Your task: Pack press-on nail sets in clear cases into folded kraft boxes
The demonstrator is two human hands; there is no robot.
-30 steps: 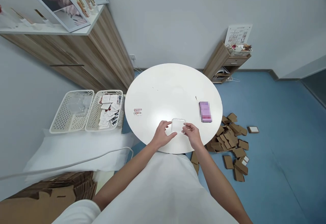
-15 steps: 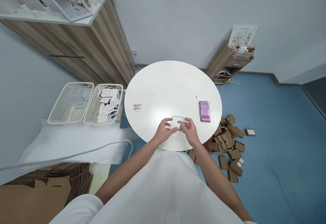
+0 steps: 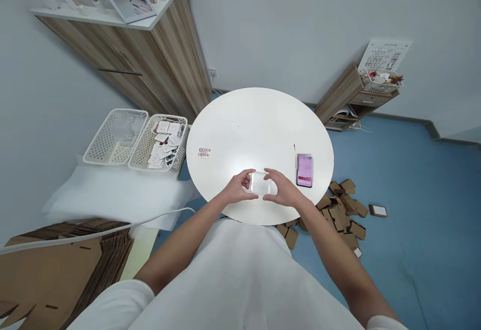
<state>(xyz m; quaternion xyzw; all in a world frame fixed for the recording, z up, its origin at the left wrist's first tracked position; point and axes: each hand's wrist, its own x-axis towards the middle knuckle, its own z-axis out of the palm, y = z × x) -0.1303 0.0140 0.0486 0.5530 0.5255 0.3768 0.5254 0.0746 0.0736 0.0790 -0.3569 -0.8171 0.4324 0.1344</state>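
Note:
A small clear plastic box is between my hands, just above or on the near part of the white oval table. My left hand grips its left side, thumb along the near edge and fingers at the far corner. My right hand curves around the right side, fingertips at the far edge and thumb at the near one. Left of them on the tabletop lies a small card of reddish false nails. To the right is a phone with a pink-purple screen.
Two white baskets stand at the left, one holding clear plastic pieces, the other packed cards. A white cable crosses above flattened cardboard. Small brown boxes lie piled on the floor at the right.
The view has shifted a little. My right hand's fingers have spread from near the box's middle to its edges, and more of the box shows. My left hand keeps hold of it.

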